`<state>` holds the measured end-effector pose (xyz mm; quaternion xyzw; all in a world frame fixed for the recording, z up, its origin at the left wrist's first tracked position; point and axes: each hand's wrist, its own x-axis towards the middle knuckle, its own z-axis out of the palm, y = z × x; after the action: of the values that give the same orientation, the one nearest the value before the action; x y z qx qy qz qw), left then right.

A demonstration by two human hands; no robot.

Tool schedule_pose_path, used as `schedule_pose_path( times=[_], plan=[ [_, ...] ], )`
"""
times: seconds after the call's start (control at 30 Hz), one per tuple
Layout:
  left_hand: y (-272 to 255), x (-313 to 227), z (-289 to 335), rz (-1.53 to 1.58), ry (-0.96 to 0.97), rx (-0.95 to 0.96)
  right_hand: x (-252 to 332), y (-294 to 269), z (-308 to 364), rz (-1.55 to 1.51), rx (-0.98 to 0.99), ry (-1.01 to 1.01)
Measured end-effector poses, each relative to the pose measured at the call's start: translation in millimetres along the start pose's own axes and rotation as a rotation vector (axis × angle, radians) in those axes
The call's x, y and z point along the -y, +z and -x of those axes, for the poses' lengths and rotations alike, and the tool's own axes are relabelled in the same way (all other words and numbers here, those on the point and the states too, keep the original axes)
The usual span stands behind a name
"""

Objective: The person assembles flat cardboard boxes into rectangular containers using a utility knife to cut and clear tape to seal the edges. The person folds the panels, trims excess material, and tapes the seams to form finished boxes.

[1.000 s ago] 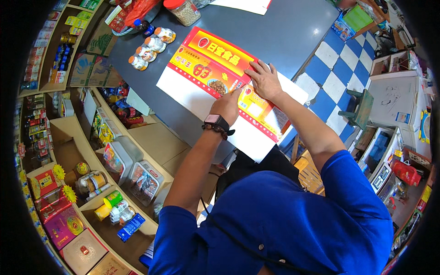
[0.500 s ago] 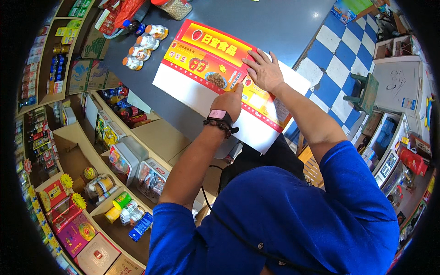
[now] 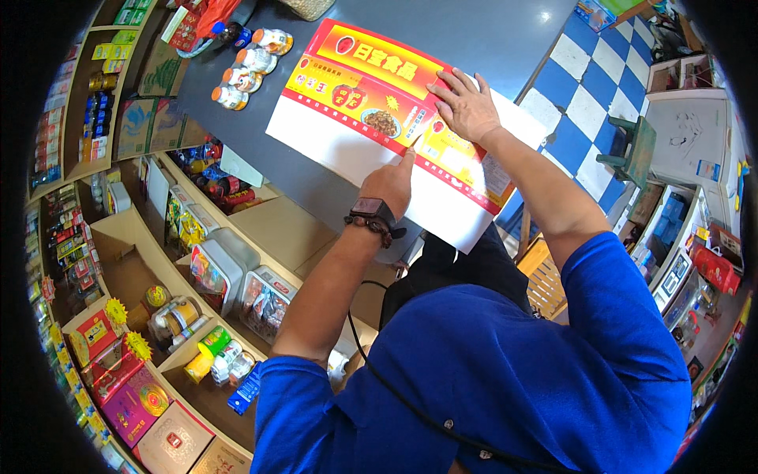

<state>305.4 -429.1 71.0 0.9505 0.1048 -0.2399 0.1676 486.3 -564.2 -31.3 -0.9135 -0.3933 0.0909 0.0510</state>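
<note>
A flattened printed carton (image 3: 359, 95), red and yellow with white flaps, lies across the dark counter in front of me. My right hand (image 3: 471, 110) rests flat on its right part, fingers spread over the red printed panel. Over the near white flap is my left hand (image 3: 387, 188), its fingers closed and pointing at the lower red band. A small pointed thing seems to show at these fingertips, too small to make out. On the left wrist sit a watch (image 3: 373, 208) and a beaded bracelet (image 3: 368, 227).
Several small orange-capped bottles (image 3: 243, 77) stand on the counter (image 3: 379, 17) at the far left, beside a dark bottle (image 3: 230, 33). Shelves of boxed goods (image 3: 134, 403) line the left. At right are a green stool (image 3: 632, 154) and blue-and-white floor tiles (image 3: 580, 103).
My left hand has drawn back a little toward me along the carton, and its fingers look more closed. The right hand stays on the carton, which has shifted slightly to the right.
</note>
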Motion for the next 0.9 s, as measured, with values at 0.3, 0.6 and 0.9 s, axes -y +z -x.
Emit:
schedule_pose_path(
  times=[0.3,0.6,0.9],
  plan=[
    [19.2,15.0,28.7,-0.005,-0.012,-0.061,0.8,1.6,-0.8,0.016,0.002,0.013],
    [19.1,17.5,47.6,0.008,-0.069,-0.014,1.0,0.5,-0.6,-0.008,-0.008,0.003],
    [31.5,47.3,85.9,0.343,-0.173,-0.432,-5.4,-3.1,5.9,-0.159,-0.053,-0.035]
  ],
)
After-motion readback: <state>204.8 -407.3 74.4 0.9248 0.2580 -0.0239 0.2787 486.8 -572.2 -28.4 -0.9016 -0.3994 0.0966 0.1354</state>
